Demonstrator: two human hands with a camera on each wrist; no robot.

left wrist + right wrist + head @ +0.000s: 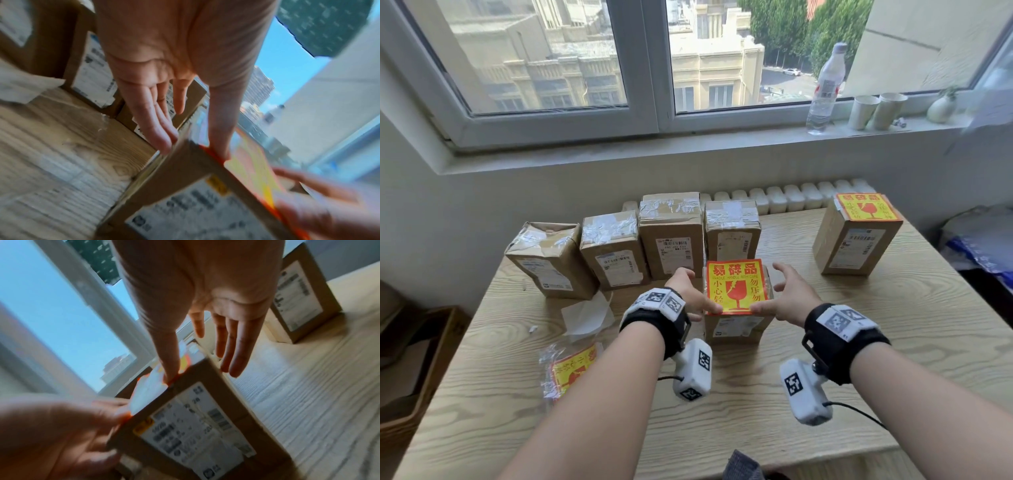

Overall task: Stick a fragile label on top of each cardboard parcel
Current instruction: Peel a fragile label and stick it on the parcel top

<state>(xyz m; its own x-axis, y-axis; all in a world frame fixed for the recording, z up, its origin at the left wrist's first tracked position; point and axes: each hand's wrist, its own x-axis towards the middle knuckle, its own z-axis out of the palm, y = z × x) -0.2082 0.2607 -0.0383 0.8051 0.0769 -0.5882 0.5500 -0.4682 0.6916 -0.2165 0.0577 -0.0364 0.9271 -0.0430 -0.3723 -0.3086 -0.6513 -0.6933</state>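
A cardboard parcel (736,327) stands upright at the middle of the wooden table (859,342). A red and yellow fragile label (736,286) lies on its top. My left hand (702,291) presses its thumb on the label's near left corner, fingers straight beside the parcel (185,186). My right hand (774,291) presses its thumb (170,369) on the near right corner, fingers spread beside the parcel (205,418). Behind it is a row of several taped parcels (671,236) with bare tops. At the far right stands a parcel (856,240) bearing a label (864,205).
A plastic pack of labels (571,371) and white backing paper (587,317) lie at the table's left. A water bottle (825,89), paper cups (876,109) and a small vase (941,106) stand on the window sill. A wooden crate (414,359) sits left of the table.
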